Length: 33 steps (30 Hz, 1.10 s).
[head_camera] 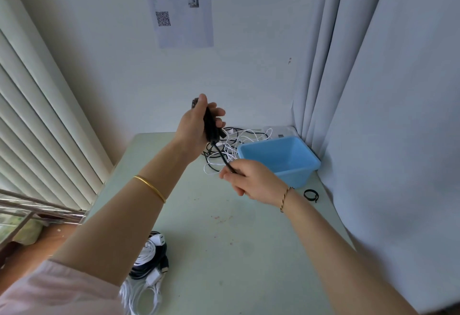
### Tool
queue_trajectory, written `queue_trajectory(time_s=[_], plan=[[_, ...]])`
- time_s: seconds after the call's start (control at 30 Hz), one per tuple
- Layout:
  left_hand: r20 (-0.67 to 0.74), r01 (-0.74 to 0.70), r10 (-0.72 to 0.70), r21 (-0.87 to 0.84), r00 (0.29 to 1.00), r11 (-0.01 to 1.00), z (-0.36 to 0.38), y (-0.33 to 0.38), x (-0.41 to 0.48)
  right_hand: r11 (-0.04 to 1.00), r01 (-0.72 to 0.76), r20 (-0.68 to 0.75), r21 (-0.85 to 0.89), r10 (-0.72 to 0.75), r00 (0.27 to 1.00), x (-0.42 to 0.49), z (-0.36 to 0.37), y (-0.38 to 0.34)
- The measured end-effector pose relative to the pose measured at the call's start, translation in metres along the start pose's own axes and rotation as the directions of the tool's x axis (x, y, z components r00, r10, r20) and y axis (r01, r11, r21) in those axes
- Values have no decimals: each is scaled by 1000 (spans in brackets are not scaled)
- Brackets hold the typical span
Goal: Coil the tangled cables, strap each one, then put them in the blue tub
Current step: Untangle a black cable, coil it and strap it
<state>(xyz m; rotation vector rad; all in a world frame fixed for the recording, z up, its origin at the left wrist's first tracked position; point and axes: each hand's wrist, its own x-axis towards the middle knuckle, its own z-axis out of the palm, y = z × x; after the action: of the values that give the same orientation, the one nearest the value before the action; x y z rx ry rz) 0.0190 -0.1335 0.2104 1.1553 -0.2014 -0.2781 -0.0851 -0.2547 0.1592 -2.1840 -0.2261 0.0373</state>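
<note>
Our left hand [196, 125] grips the looped black cable [211, 124]; our right hand [251, 180], at five o'clock from it, pinches the tail. Light, limp, springy, we judge: best held across the loops' middle. The blue tub [293, 178] sits at two o'clock of the right hand.

Soft, even daylight comes from the left through pale vertical blinds [37, 120], giving a cool blue-green cast and only faint shadows on the table [224, 245]. The wide lens bends the blinds and the curtain [398, 90] near the edges. The sleeve [49, 292] at lower left is blurred.
</note>
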Motion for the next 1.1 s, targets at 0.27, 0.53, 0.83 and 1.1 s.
queue_trajectory(time_s=[0.27,0.53,0.83,1.1], plan=[[110,5,-152,794,982,607,-5,-15,-15,977,92,-210,-194,-133,969,3,-31,-20],[487,224,-448,451,750,864,-2,-20,-30,984,179,-562,-1,-149,814,8,-48,1],[495,495,-451,47,743,868,4,-46,-30,825,230,-435,517,21,900,-7,-12,37],[353,623,-580,-11,735,782,4,-97,-24,862,100,-457,498,162,875,-15,20,85]])
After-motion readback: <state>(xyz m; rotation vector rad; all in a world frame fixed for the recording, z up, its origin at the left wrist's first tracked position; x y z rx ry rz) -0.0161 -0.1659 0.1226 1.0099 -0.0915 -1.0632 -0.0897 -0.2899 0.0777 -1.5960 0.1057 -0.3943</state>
